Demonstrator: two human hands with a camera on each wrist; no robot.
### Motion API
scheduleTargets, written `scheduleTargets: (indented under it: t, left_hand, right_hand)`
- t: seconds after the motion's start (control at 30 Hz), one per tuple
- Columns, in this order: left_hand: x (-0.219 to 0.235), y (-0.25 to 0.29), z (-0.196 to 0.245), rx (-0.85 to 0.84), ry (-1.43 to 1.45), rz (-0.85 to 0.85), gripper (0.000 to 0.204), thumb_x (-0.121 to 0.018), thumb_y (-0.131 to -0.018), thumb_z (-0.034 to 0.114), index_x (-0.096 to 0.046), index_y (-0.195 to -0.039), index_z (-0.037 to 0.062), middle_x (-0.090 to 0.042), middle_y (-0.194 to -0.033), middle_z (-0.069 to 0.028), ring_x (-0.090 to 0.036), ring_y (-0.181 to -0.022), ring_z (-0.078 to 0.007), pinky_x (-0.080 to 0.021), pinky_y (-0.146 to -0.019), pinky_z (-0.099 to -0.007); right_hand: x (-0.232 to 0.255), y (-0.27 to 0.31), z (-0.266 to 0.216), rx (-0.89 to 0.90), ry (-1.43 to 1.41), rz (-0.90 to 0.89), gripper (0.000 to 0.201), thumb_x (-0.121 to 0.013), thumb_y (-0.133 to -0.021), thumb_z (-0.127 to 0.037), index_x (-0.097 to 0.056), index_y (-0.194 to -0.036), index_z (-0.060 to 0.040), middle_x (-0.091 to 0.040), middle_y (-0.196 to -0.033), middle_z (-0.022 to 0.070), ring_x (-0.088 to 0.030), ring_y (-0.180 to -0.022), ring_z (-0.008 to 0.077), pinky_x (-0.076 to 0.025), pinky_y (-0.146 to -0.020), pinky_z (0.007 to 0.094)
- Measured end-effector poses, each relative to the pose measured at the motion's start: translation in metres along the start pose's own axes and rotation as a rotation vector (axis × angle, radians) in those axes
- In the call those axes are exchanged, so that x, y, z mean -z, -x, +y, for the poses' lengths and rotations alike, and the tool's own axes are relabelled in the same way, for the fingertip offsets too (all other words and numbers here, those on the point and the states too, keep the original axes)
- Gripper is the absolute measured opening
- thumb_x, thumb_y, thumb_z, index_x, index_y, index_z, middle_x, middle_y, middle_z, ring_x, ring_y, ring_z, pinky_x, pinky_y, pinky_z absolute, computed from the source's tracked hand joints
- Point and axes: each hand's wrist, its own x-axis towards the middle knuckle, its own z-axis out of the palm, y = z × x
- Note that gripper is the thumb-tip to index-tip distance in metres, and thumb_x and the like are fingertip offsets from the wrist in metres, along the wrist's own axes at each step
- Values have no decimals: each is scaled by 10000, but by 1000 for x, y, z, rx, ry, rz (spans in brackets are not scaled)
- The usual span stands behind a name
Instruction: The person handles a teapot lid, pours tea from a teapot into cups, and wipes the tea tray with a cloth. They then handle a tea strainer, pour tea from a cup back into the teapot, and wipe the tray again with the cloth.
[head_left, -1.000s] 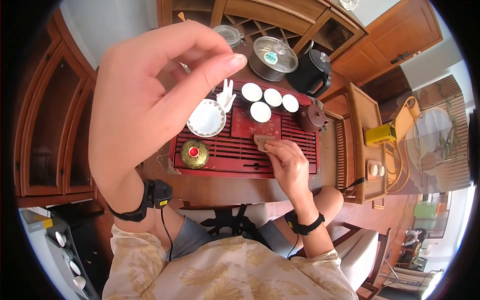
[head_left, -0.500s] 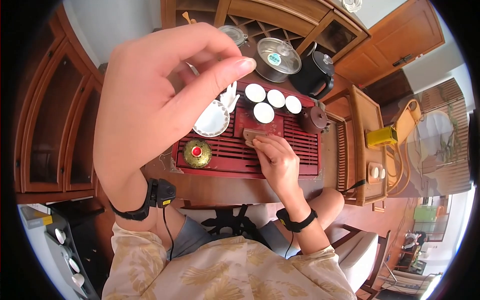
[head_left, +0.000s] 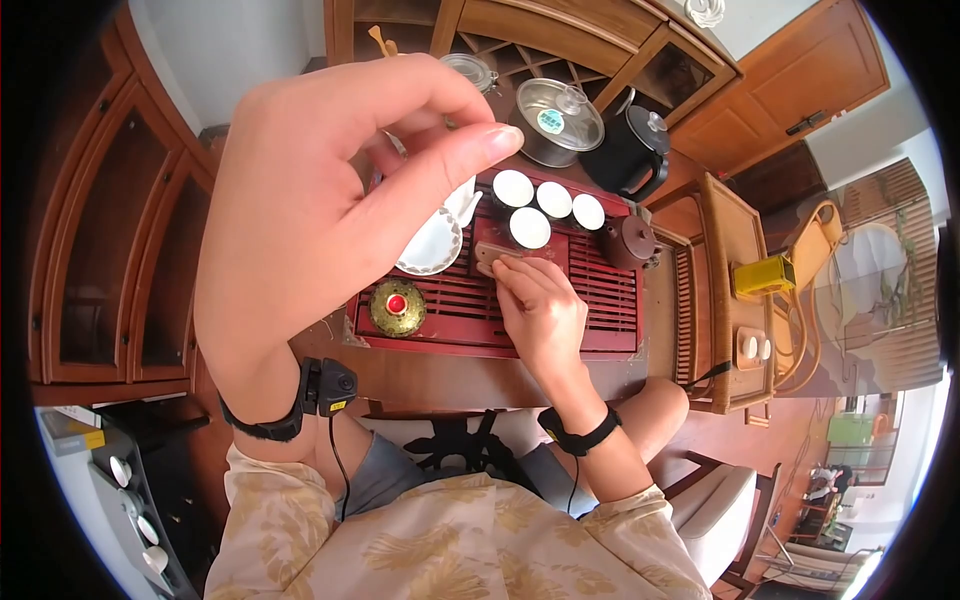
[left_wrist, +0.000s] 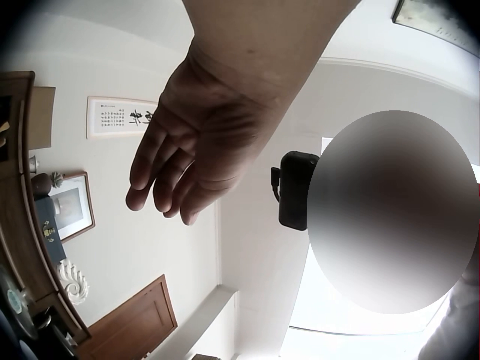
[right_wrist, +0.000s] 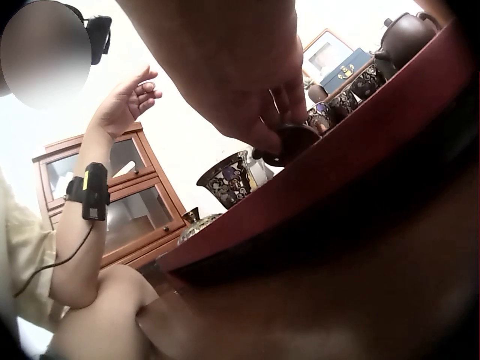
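My right hand (head_left: 545, 315) pinches a small brown clay piece (head_left: 487, 250) between thumb and fingertips, low over the middle of the red slatted tea tray (head_left: 610, 290). The right wrist view shows this piece as a dark, rounded dish (right_wrist: 298, 142) with a short tab. Raised close to the head camera, my left hand (head_left: 310, 200) is empty, its fingers loosely bent. Behind its thumb in the head view, partly hidden, is a flared white-lined bowl (head_left: 435, 245) with a patterned rim. A green-gold patterned lid (head_left: 400, 308) with a red-centred knob lies at the tray's near left.
Several white-lined cups (head_left: 529, 228) stand at the tray's back, left of a brown teapot (head_left: 632, 243). A white ornament (head_left: 465, 200) is half hidden by my left hand. Beyond the tray stand a glass-lidded pot (head_left: 560, 120) and a black kettle (head_left: 628, 150). A rattan cart (head_left: 735, 215) flanks the right.
My right hand has moved left across the tray with the brown clay piece, toward the flared bowl. My left hand stays raised, and shifts slightly right in the head view.
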Motion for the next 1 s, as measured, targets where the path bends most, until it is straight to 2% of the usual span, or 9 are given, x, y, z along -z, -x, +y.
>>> scheduleTargets:
  t: [0.3,0.4,0.5,0.6,0.73,0.87,1.0]
  left_hand:
    - [0,0,0,3,-7,-21,108,-811,-1012,65,-801,-1074,-22,-813,-925,-51,-741,-851,-92,-565,-809,-243]
    - [1,0,0,-10,-37,-25,106,-811,-1013,63,-803,-1076,-21,-815,-929,-54,-744,-850,-96,-566,-808,-244]
    - [1,0,1,2,-59,-28,106,-814,-1011,61,-807,-1081,-19,-817,-931,-57,-745,-851,-96,-566,-805,-246]
    - [1,0,0,-22,-74,-35,107,-815,-1013,64,-809,-1082,-18,-816,-926,-54,-745,-846,-95,-565,-795,-246]
    - [0,1,0,-2,-22,-43,109,-817,-1013,69,-810,-1082,-16,-812,-917,-48,-742,-845,-93,-562,-783,-245]
    - [0,0,0,-14,-21,-42,109,-811,-1018,73,-810,-1082,-16,-811,-914,-45,-741,-851,-90,-561,-785,-242]
    - [3,1,0,20,-34,-49,111,-808,-1020,76,-811,-1086,-13,-811,-915,-43,-741,-853,-90,-560,-803,-240]
  right_hand:
    - [16,14,-5,33,-53,-115,148,-815,-896,-11,-837,-1034,-61,-835,-1103,72,-784,-1055,289,-659,-842,392]
    - [28,22,-11,25,-51,-173,180,-841,-901,-4,-862,-1075,-43,-850,-1122,82,-792,-1072,275,-653,-904,385]
    - [32,28,-12,5,-74,-188,199,-840,-900,3,-865,-1092,-42,-849,-1131,89,-791,-1081,277,-651,-913,382]
    - [32,20,-9,28,-80,-117,183,-805,-902,-2,-836,-1073,-57,-838,-1136,73,-783,-1071,280,-659,-854,387]
    - [21,3,-6,56,-47,-40,181,-799,-899,7,-835,-1063,-61,-837,-1136,65,-782,-1067,276,-656,-844,385]
    - [12,13,-3,1,-68,-114,171,-816,-900,2,-840,-1059,-54,-838,-1131,72,-783,-1068,278,-652,-863,384]
    - [31,34,-14,-18,-68,-182,157,-848,-904,-11,-850,-1058,-42,-847,-1132,86,-786,-1068,281,-647,-896,383]
